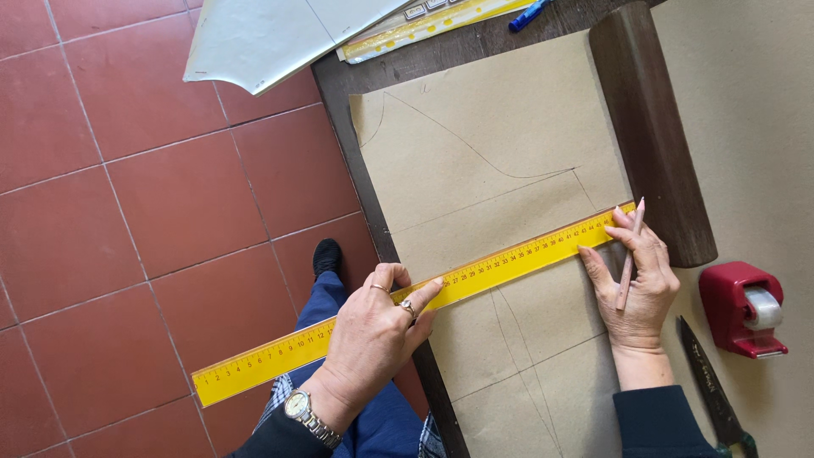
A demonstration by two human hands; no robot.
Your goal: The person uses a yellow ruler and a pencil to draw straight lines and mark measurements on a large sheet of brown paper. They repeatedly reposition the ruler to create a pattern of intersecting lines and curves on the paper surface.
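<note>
**Pressing a yellow ruler across brown pattern paper**

Pressing down on a long yellow ruler point(407, 297), the person holds it flat with both hands on a sheet of brown paper point(483, 161) that covers a dark table point(356, 144). The ruler runs on a slant, its lower end jutting well past the table edge over the red tiled floor point(127, 195) and its upper end reaching a dark wooden block point(653, 127) that lies on the paper.

The left hand point(373, 335) sits on the ruler near the table edge. Its fingers are curled and bunched, the forefinger stretched along the ruler's face; it pins the ruler down and does not wrap around it. Rings show on two fingers, and a metal wristwatch point(301, 409) sits on the wrist.

The right hand point(640, 288) lies near the ruler's upper end, fingers spread and extended, their tips touching the ruler's edge. A pale pencil point(630, 254) is held between these fingers, pointing up past the ruler.

Curved and straight pencil lines cross the paper above and below the ruler. To the right of the right hand stand a red tape dispenser point(739, 309) and, just beside the wrist, a pair of dark scissors point(708, 382). At the top edge lie a white sheet point(254, 42) that overhangs the table, another yellow ruler point(424, 24) and a blue pen point(530, 13). Blue trousers and a black shoe point(326, 256) show below the table.
</note>
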